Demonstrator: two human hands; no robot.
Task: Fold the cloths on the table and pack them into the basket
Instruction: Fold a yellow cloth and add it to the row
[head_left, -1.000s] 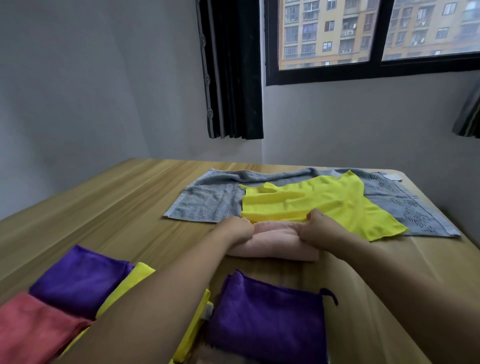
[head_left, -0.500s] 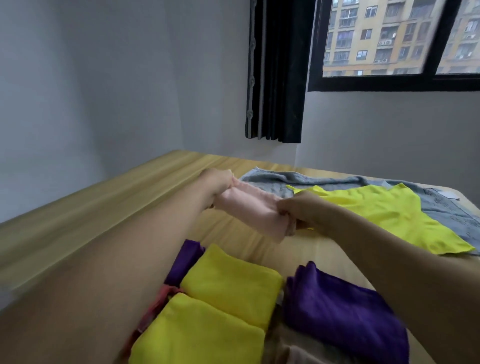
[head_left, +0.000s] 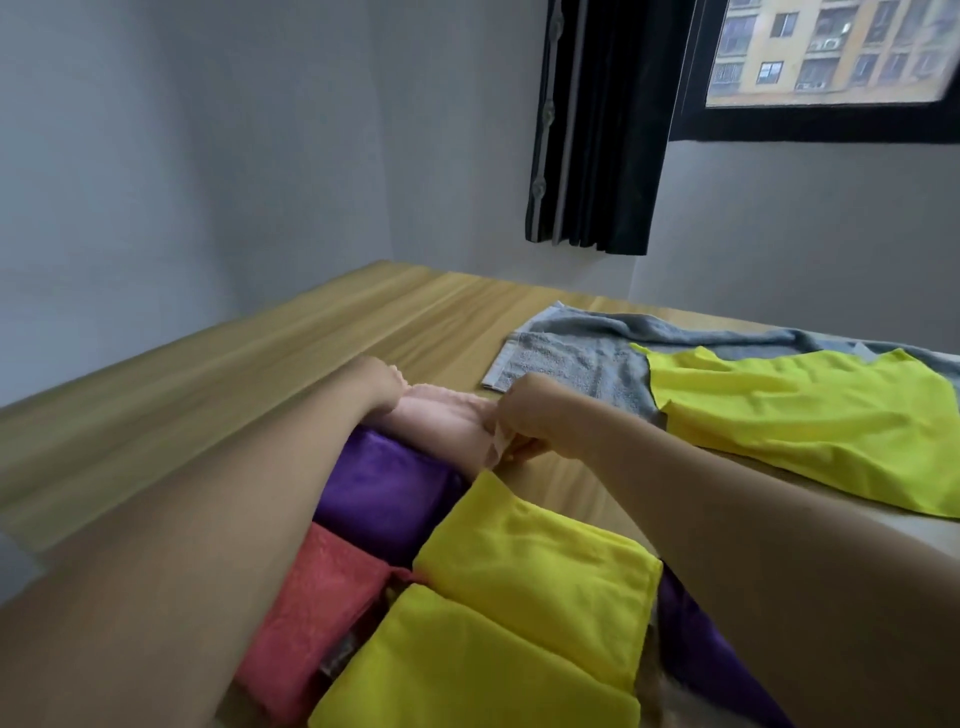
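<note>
Both hands are on the folded pale pink plush cloth (head_left: 447, 426), one at each end. The right hand (head_left: 535, 421) pinches the near-right corner with curled fingers. The left hand (head_left: 382, 382) is bent over the far-left end and looks to be gripping it, though its fingers are hidden behind the cloth.

The pink cloth sits at the far end of a packed cluster, touching the folded purple fleece cloth (head_left: 384, 483) just nearer than it. Nearer again lie a folded coral-red cloth (head_left: 322, 603) and two folded bright yellow cloths (head_left: 535, 566). I take this to be the basket's contents, but no rim or wall shows.

So the step in hand seems to be seating the pink cloth. Next, I'd judge, comes letting go and reaching beyond and right of the pink cloth, where an unfolded yellow-green thin cloth (head_left: 800, 421) lies spread on a grey terry towel (head_left: 561, 358) on the wooden table (head_left: 311, 338).
</note>
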